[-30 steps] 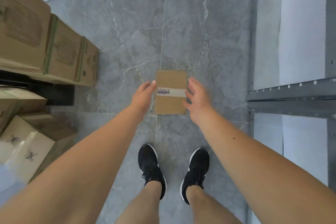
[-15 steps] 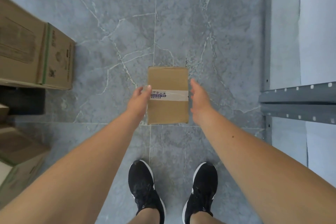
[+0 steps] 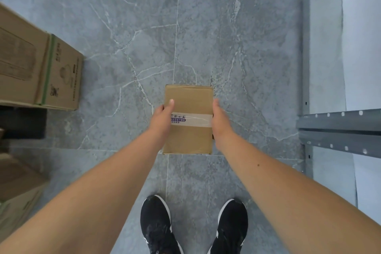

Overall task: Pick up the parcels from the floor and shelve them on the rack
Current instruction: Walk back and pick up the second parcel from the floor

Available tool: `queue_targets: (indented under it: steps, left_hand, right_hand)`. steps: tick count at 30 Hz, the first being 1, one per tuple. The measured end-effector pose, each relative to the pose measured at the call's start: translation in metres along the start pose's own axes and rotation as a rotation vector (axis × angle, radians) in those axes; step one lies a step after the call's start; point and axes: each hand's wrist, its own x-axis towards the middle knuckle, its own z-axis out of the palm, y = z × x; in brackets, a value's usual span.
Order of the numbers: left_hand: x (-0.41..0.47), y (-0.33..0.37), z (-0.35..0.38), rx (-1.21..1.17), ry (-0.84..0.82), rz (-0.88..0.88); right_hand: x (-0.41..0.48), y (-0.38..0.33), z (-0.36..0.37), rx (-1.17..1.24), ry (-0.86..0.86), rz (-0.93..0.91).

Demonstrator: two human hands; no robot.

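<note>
Parcel (image 3: 188, 107): a small brown cardboard box, closed, seen between the two hands above the grey marbled floor (image 3: 247, 47), just ahead of the black shoes (image 3: 156, 225); whether it rests on the floor or is lifted cannot be told.
Parcel contents: hidden, since the flaps are sealed.
Tape (image 3: 195, 120): a pale strip is run across the middle of the parcel's top face from side to side.
Writing on tape: a row of small handling symbols and a line of purple characters is printed near the left end; too small to be read.
Left hand (image 3: 162, 117): laid against the parcel's left edge, with the thumb on the top face.
Right hand (image 3: 219, 119): pressed flat against the parcel's right edge, thumb pointing forward.
Grip: the parcel is clamped between the two hands, one on each side.
Large carton (image 3: 35, 64): closed, placed at the left, well apart from the parcel; green tape is seen along one corner, with dark printed characters and a round logo on its side, not legible.
Lower cartons (image 3: 18, 196): partly seen at the bottom left, blurred.
Rack (image 3: 338, 128): grey metal beams with rows of holes are seen at the right.
</note>
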Motion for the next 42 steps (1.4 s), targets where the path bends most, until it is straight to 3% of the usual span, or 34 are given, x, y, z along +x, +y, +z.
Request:
queue_targets:
  steps: [13,21,35,42]
  left_hand:
    - [-0.149,0.094,-0.035,-0.052,0.011,0.051]
    - [-0.255,0.205,-0.071,0.051,0.003,0.212]
    - [-0.445,0.353,-0.123,-0.036,-0.011,0.379]
    - [-0.528,0.427,-0.157,-0.067,-0.011,0.567]
  right_hand:
    - [-0.163,-0.107,-0.027,0.009,-0.031,-0.091]
    - [-0.238,-0.186,-0.038,0.115,-0.065,-0.134]
    - [-0.454,-0.368,-0.075,0.140,-0.155,-0.310]
    - [-0.545,-0.443,-0.095,0.181,-0.170,-0.448]
